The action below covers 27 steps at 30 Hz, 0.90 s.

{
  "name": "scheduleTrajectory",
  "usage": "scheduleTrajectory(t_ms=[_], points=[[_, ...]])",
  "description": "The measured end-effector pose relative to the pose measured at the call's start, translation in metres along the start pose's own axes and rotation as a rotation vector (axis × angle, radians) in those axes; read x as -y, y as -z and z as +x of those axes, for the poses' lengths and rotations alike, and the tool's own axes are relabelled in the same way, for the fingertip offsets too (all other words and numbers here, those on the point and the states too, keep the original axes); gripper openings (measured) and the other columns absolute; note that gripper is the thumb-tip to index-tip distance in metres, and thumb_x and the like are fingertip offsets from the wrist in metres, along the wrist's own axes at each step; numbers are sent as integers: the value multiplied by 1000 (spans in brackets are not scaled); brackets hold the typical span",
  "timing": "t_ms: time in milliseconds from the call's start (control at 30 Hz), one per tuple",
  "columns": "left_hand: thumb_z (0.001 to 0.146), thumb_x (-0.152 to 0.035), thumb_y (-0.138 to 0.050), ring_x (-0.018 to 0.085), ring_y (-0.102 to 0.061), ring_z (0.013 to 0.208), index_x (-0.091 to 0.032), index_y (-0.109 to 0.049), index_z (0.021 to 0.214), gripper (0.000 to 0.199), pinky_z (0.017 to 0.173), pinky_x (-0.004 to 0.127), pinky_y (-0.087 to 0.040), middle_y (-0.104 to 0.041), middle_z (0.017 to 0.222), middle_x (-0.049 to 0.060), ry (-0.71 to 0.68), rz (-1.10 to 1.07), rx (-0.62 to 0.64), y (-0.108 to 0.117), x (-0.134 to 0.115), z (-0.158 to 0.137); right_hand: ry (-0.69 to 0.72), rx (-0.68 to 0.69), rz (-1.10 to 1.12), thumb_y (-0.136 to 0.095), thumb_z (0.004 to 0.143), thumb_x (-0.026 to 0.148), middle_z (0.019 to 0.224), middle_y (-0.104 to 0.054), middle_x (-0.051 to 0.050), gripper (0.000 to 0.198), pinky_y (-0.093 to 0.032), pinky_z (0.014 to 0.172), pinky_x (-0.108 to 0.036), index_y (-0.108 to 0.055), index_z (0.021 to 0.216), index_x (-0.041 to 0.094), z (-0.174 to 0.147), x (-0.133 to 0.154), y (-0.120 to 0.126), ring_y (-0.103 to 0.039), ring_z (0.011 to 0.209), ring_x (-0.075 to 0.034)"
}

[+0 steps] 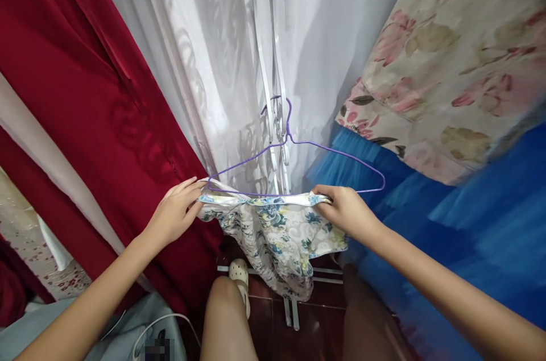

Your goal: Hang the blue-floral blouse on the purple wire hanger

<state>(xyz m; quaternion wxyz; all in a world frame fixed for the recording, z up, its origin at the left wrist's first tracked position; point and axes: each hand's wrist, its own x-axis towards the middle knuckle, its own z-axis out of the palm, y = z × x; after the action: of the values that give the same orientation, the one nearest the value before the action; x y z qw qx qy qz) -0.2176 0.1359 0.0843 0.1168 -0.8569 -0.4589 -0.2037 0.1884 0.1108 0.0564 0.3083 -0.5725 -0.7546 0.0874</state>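
A purple wire hanger (330, 149) is in the middle of the view, its hook among thin white vertical bars (261, 48). Just below its bottom bar, a white garment with a blue and yellow flower print (277, 230) is stretched sideways and drapes downward. My left hand (177, 210) pinches the garment's upper left corner, by the hanger's left end. On the other side, my right hand (341, 207) is closed on the upper right edge, close under the bottom bar. Whether the fingers also touch the hanger I cannot tell.
Dark red cloth (106, 122) hangs at the left and white cloth (205, 54) behind the hanger. At the right are floral beige cloth (443, 65) and blue tulle (482, 236). Below are a cream clog (239, 276), metal stand feet (292, 315) and a white cable (164, 317).
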Motion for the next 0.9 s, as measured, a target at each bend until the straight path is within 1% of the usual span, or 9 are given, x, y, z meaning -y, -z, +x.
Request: scheduleTrajectory(t_ms=[100, 200, 300, 367, 433, 500, 567, 800, 900], points=[[98, -32, -41, 27, -38, 142, -23, -65, 115, 31, 116, 46, -32, -50, 148, 4, 50, -89, -70, 7, -6, 12, -5, 31, 69, -49, 82, 24, 59, -62, 0, 19, -30, 53, -26, -67, 79, 20, 4, 1, -6, -52, 54, -17], [101, -33, -36, 22, -49, 133, -22, -62, 119, 33, 112, 38, -38, -55, 143, 6, 60, -291, -144, 9, -27, 37, -11, 29, 83, -49, 81, 23, 58, -62, 0, 19, -32, 53, -26, -68, 78, 20, 4, 1, -15, -53, 54, -17], [100, -33, -38, 20, -64, 107, -23, -59, 114, 27, 92, 32, -48, -67, 117, 4, 86, -342, -194, 4, -56, 61, 33, 10, 135, -48, 78, 19, 66, -68, -2, 21, -39, 59, -26, -68, 75, 20, -2, 0, -23, -61, 62, -20], [97, -33, -45, 20, -65, 96, -23, -57, 109, 19, 84, 30, -47, -68, 103, 2, 107, -326, -276, -2, -69, 71, 57, -49, 187, -47, 77, 17, 77, -72, -3, 26, -44, 66, -27, -72, 83, 21, -9, -5, -23, -66, 72, -22], [95, -32, -51, 19, -64, 93, -22, -57, 104, 15, 82, 28, -45, -67, 98, 2, 104, -365, -359, -10, -75, 75, 34, -184, 216, -48, 76, 16, 88, -74, -4, 40, -46, 70, -28, -72, 108, 22, -17, -14, -17, -67, 77, -22], [94, -31, -53, 17, -63, 88, -21, -58, 97, 12, 80, 25, -44, -66, 93, 1, 91, -419, -388, -15, -76, 75, -28, -359, 226, -51, 73, 14, 89, -73, -3, 65, -47, 69, -28, -55, 137, 21, -24, -27, -6, -65, 75, -21], [94, -32, -54, 15, -61, 81, -20, -60, 91, 14, 76, 23, -43, -65, 86, 0, 85, -439, -370, -18, -75, 73, -89, -489, 217, -53, 69, 13, 81, -70, -1, 82, -46, 66, -29, -36, 149, 17, -28, -39, 7, -63, 70, -20], [97, -32, -50, 13, -59, 75, -19, -61, 86, 20, 72, 22, -41, -63, 80, -2, 69, -455, -300, -16, -79, 68, -176, -621, 249, -59, 66, 13, 69, -63, 3, 84, -42, 55, -26, -34, 146, 16, -22, -44, 38, -56, 58, -17], [95, -32, -53, 14, -61, 79, -20, -63, 91, 15, 75, 23, -43, -65, 85, -2, 76, -427, -332, -13, -74, 70, -240, -504, 205, -61, 67, 14, 68, -66, 1, 71, -40, 51, -25, -51, 137, 15, -17, -38, 51, -54, 53, -15]])
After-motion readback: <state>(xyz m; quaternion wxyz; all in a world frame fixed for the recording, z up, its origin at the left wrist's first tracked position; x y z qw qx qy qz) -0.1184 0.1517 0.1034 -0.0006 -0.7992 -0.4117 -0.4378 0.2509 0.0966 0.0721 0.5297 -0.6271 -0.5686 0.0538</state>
